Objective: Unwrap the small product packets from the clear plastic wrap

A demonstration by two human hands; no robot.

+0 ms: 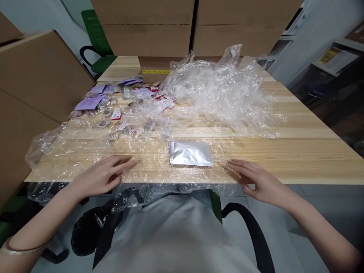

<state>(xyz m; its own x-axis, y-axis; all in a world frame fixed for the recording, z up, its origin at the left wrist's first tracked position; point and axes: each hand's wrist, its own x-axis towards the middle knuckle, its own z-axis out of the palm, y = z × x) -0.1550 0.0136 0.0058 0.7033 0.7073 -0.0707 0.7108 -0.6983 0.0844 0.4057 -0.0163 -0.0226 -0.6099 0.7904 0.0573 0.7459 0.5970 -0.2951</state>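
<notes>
A silver foil pouch (192, 153) lies flat near the table's front edge, with a thin purple edge showing at its left side. Under and around it spreads clear plastic film (150, 170), part of which hangs over the front edge. To the left of the pouch my left hand (109, 174) rests on the film, fingers stretched and thumb apart. My right hand (254, 178) is on the other side, at the film's right end by the table edge, its fingers extended and thumb lower. Neither hand touches the pouch.
A big heap of crumpled clear plastic (218, 91) covers the back middle of the wooden table (307, 151). Purple packets (89, 102) and small red-and-white cards (116, 113) lie back left. Cardboard boxes (148, 30) stand behind and at left. A black bin (87, 231) sits below.
</notes>
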